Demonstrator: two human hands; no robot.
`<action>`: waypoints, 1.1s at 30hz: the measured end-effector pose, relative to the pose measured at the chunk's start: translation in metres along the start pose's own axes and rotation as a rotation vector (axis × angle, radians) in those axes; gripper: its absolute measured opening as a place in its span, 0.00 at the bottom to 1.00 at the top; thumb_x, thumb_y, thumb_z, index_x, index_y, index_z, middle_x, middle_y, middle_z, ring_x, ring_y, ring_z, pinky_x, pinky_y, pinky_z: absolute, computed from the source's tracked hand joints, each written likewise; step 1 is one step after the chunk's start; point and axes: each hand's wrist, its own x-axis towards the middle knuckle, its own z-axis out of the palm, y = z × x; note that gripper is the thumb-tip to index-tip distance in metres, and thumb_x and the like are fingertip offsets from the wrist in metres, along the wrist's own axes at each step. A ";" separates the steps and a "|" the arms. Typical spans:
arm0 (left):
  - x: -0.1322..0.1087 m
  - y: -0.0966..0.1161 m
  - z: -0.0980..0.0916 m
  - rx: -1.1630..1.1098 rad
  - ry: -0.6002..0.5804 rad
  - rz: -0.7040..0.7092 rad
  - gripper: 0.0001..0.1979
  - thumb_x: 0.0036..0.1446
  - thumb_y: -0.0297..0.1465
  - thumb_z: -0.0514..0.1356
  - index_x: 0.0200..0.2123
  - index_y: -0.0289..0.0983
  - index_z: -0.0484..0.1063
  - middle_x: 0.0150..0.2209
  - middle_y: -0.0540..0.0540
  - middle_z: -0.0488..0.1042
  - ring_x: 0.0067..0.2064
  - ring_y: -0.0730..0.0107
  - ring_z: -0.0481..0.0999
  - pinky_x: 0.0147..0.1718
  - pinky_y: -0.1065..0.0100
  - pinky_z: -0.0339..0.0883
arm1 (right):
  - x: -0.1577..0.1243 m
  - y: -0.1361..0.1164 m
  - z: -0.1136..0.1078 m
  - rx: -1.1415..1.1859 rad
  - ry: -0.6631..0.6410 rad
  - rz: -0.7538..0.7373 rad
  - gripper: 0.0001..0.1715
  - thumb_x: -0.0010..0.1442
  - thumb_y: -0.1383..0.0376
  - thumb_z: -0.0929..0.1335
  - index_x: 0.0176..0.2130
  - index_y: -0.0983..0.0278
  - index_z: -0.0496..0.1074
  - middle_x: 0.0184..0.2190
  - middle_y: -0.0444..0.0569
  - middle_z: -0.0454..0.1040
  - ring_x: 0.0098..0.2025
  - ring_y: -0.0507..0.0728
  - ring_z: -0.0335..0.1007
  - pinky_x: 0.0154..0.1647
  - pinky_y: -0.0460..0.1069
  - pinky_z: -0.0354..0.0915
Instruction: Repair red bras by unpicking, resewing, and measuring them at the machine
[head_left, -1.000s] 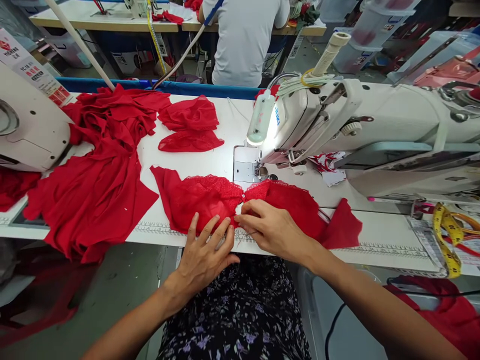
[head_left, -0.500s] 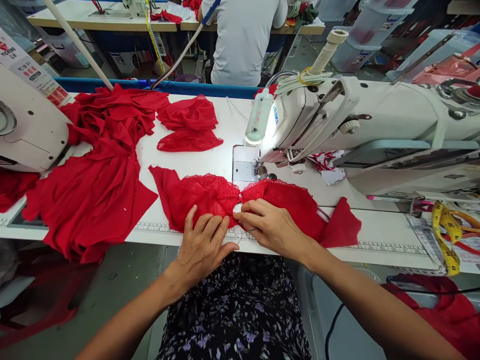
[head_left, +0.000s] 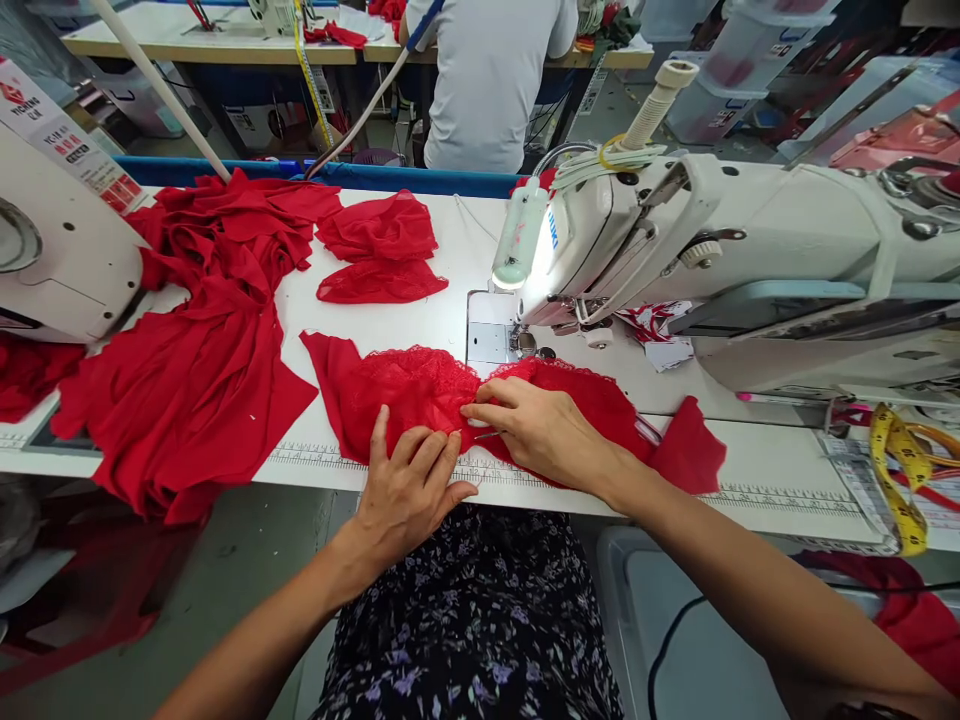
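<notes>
A red lace bra (head_left: 409, 385) lies spread on the white table in front of the sewing machine, its scalloped lace edges toward the machine. On the lower part of its left cup rests my left hand (head_left: 409, 475), palm down with the fingers apart. My right hand (head_left: 544, 430) is closed over the middle of the bra, its fingertips touching the fabric where the cups meet. From under its fingers sticks out a thin pointed metal tool (head_left: 489, 435); the rest of it is hidden in the hand.
A white sewing machine (head_left: 622, 240) with a lit lamp (head_left: 517, 240) stands behind the bra. Red fabric (head_left: 202, 350) is heaped at left, with smaller red pieces (head_left: 382, 245) beside it. A yellow tape measure (head_left: 900, 470) lies at right. A person (head_left: 487, 80) sits beyond.
My right hand has shifted slightly up and left over the middle of the bra, covering the small gap between the cups. My left hand stays in place.
</notes>
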 end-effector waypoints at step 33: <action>-0.042 -0.011 -0.011 0.021 0.117 -0.003 0.20 0.63 0.35 0.63 0.55 0.34 0.72 0.51 0.38 0.77 0.55 0.56 0.74 0.66 0.41 0.53 | -0.019 -0.017 0.012 -0.049 0.018 -0.133 0.16 0.69 0.67 0.64 0.54 0.62 0.73 0.49 0.51 0.77 0.46 0.57 0.67 0.33 0.47 0.67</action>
